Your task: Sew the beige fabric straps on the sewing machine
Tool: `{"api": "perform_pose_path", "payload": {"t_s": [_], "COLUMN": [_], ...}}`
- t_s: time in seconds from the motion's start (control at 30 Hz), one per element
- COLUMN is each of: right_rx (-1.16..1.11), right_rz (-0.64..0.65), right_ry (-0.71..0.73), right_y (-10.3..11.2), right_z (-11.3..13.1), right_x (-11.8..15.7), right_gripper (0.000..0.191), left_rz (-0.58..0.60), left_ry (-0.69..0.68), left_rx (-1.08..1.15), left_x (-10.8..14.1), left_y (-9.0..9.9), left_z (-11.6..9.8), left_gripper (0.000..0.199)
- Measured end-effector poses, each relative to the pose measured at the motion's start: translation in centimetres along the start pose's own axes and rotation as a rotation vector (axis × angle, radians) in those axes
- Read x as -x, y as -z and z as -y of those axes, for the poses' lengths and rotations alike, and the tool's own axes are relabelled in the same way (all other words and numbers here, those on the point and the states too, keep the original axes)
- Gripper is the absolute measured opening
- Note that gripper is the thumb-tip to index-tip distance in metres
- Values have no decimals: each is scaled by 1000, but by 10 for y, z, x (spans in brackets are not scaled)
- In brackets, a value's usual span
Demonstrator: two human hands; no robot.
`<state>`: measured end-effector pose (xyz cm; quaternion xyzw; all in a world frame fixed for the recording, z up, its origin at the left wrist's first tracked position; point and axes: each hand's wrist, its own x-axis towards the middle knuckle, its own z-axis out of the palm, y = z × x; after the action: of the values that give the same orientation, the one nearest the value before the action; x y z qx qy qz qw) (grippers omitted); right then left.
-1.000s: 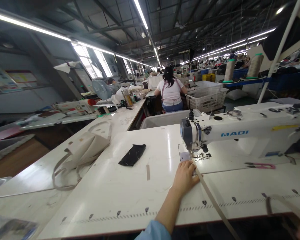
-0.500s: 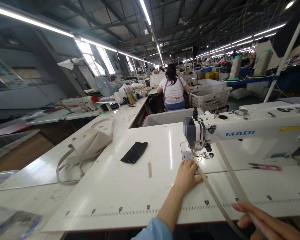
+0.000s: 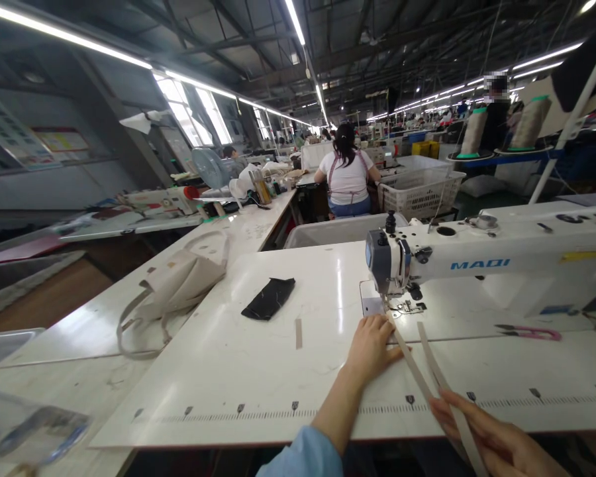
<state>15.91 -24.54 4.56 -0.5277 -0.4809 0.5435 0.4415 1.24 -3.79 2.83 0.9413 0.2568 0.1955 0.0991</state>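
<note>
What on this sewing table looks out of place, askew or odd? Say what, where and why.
Little stands out. A crumpled black fabric scrap lies loose mid-table, with a short beige strip beside it, both apart from the work. The left hand presses the beige strap near the sewing machine; the right hand holds its other length.

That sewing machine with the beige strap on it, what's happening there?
A person sits at a white sewing machine and works a beige webbing strap. The left hand presses one end flat on the table just in front of the presser foot. The right hand, near the table's front edge, holds the strap, which lies in two runs toward the needle. A black fabric piece and pink thread snips lie untouched nearby.
</note>
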Motion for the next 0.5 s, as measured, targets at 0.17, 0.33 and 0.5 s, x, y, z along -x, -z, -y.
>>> {"api": "perform_pose_path", "payload": {"t_s": [0.17,0.33,0.5], "right_rx": [220,273,406], "right_rz": [-199,-313,-394], "right_ry": [67,226,289], "right_y": [11,9,12], "right_z": [-23,-21,-6], "right_x": [-16,-21,-45], "right_gripper": [48,40,39], "left_rz": [2,-6,-4], "left_ry": [-17,-13,-12], "left_rx": [0,22,28], "left_x": [1,1,1], "left_y": [-3,-3,-1], "left_z": [3,3,3], "left_gripper": [33,32,30]}}
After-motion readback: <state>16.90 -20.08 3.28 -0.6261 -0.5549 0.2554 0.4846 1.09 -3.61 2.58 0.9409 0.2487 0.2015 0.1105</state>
